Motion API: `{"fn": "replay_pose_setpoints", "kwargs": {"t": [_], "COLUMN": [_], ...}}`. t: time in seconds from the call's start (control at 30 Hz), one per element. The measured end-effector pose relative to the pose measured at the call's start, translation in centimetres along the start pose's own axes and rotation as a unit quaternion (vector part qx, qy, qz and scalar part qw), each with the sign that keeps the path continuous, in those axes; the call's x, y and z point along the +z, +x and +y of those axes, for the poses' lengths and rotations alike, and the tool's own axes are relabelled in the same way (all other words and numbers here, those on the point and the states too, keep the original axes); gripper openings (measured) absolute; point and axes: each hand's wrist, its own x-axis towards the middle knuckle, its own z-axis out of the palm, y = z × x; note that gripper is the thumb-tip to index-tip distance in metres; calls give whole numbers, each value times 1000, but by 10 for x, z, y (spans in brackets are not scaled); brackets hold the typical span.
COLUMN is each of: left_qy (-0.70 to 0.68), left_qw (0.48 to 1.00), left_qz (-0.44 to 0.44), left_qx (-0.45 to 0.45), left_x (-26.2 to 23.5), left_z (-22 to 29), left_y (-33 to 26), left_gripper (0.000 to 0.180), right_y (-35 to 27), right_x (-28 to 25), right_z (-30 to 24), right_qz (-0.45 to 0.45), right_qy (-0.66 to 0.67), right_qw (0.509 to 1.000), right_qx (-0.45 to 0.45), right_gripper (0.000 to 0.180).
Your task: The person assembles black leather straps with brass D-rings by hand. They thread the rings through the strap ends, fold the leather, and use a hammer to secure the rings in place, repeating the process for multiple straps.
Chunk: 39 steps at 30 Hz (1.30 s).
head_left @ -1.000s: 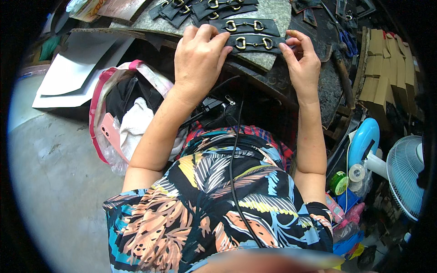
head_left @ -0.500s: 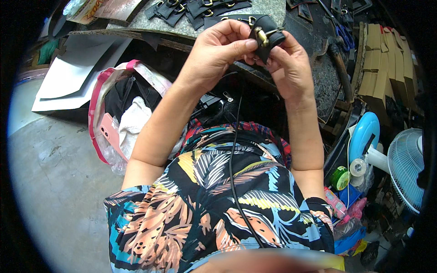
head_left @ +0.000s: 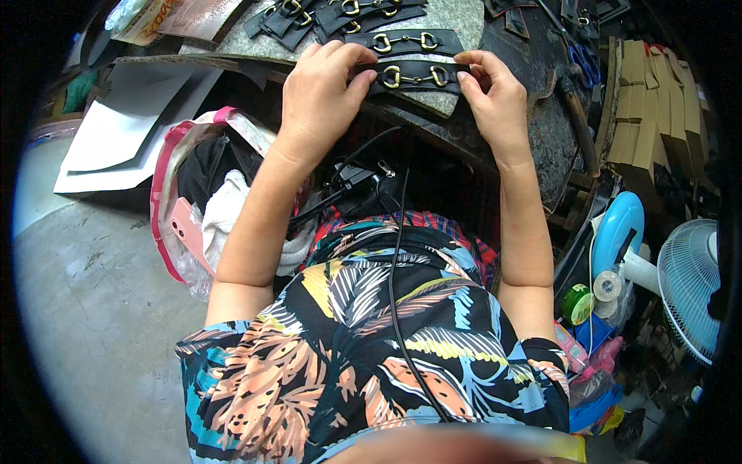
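A black leather strap with a gold horsebit buckle (head_left: 415, 76) is stretched flat between my hands at the front of a grey stone slab (head_left: 447, 104). My left hand (head_left: 328, 89) pinches its left end between thumb and fingers. Its right end is gripped by my right hand (head_left: 492, 93), thumb below and fingers above. Just beyond lies a second, similar strap (head_left: 402, 42) with the same gold hardware. More black straps with gold fittings (head_left: 332, 17) lie in a loose pile at the far left of the slab.
The dark workbench (head_left: 541, 147) holds a hammer (head_left: 580, 127) and blue-handled scissors (head_left: 583, 62). Cardboard pieces (head_left: 645, 116) stack at the right, above a white and blue fan (head_left: 688, 286). On the left are white sheets (head_left: 116, 131) and a pink-rimmed bag (head_left: 160, 209).
The strap was bent and curled up in my hands; now it lies straightened between them. My hands have moved apart, the left one to the left and both slightly lower.
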Motion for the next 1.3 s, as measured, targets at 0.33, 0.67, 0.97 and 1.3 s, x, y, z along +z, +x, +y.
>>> {"fn": "replay_pose_setpoints", "kwargs": {"t": [0.33,0.67,0.97,1.3], "left_qy": [40,64,24,35], "left_qw": [974,987,988,989], "left_qz": [78,83,75,71], "left_qx": [209,124,134,126], "left_x": [33,44,48,46], "left_z": [39,38,27,32], "left_y": [11,18,15,14], "left_gripper": [33,19,14,18], "right_y": [-19,-53,-69,-69], "right_x": [-69,-127,-83,-82], "right_z": [24,72,-22,-26], "right_qz": [107,110,112,85], "right_qy": [-125,-372,83,-65], "right_qw": [986,909,990,994], "right_qx": [0,149,6,-25], "right_gripper": [39,40,39,35]}}
